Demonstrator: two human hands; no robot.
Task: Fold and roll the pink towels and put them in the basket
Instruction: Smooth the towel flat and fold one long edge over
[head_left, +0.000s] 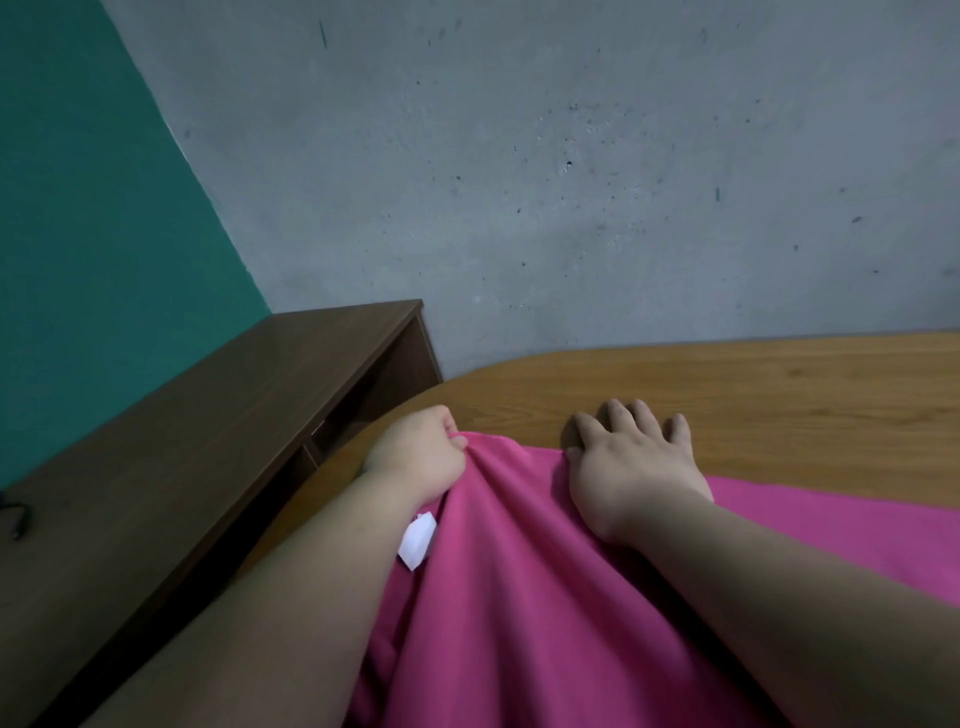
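The pink towel (519, 597) is plain bright pink and lies spread over the near part of the bench (779, 395), with its far edge short of the bench's far rim. Toward the bench's left edge it gathers into long ridges ending in a bunched corner. Toward the right it lies flat. A small white tag (417, 540), probably its label, shows at its left side.

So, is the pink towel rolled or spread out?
Spread out: the towel lies loose on the table, creased where the left hand grips it.
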